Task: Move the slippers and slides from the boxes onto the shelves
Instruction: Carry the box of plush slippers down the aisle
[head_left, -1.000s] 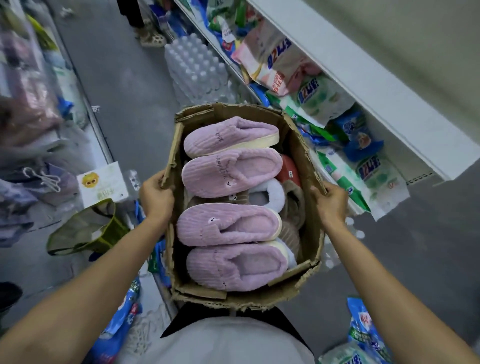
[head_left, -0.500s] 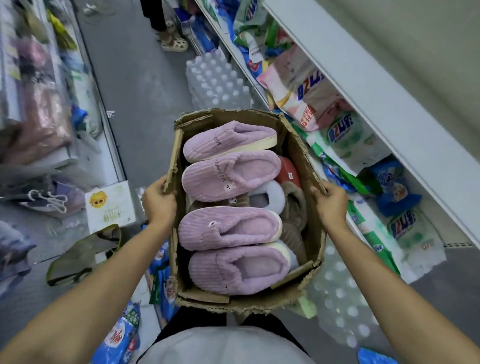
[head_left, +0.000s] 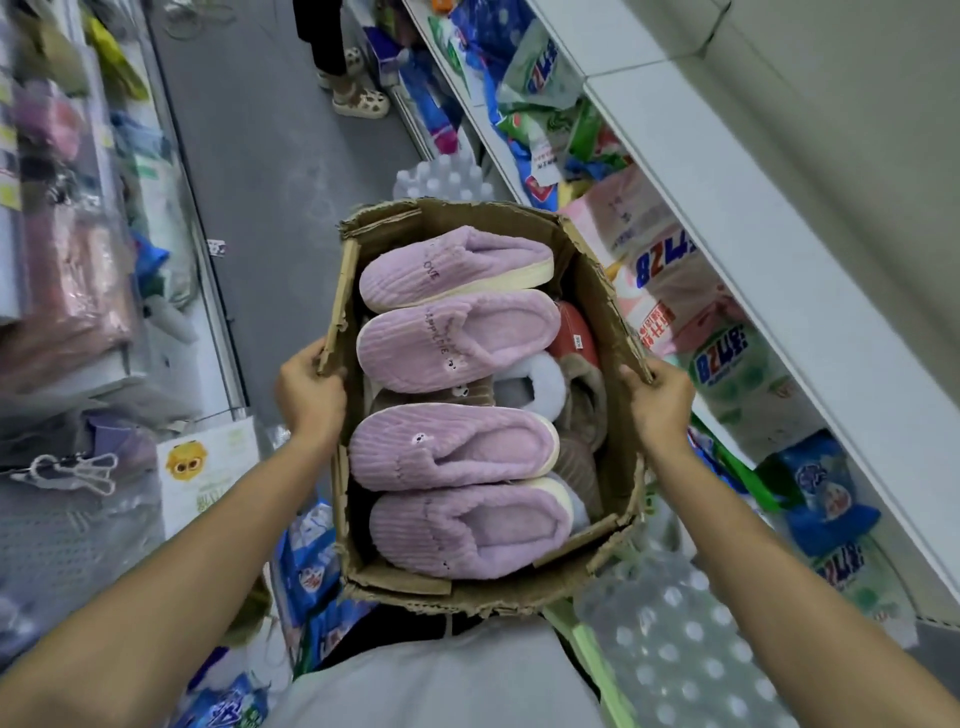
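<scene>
Four slippers: four lilac slippers (head_left: 457, 358) lie crosswise on top, from the far edge of the cardboard box (head_left: 597, 291) to its near edge.
Head view, hands: the left hand (head_left: 310, 395) grips the box's left rim, fingers curled over the torn edge; the right hand (head_left: 661, 400) clamps the right rim the same way. The box rides in the air against the person's waist.
Head view, change: the water-bottle pack (head_left: 441, 179) and the detergent bags (head_left: 665, 291) on the right-hand shelf (head_left: 753, 208) have slid nearer since a second ago; the walk down the aisle goes on.
Meaning: I judge this is still the carry; no slipper has left the box, and shelving has not begun.
Hidden: brown, white and red slippers (head_left: 566, 384) sit buried along the box's right wall, their count unclear.
Cut off: another person's legs and sandals (head_left: 358, 98) show at the top edge only.
Blurred: goods on the left racks are smeared beyond naming.
</scene>
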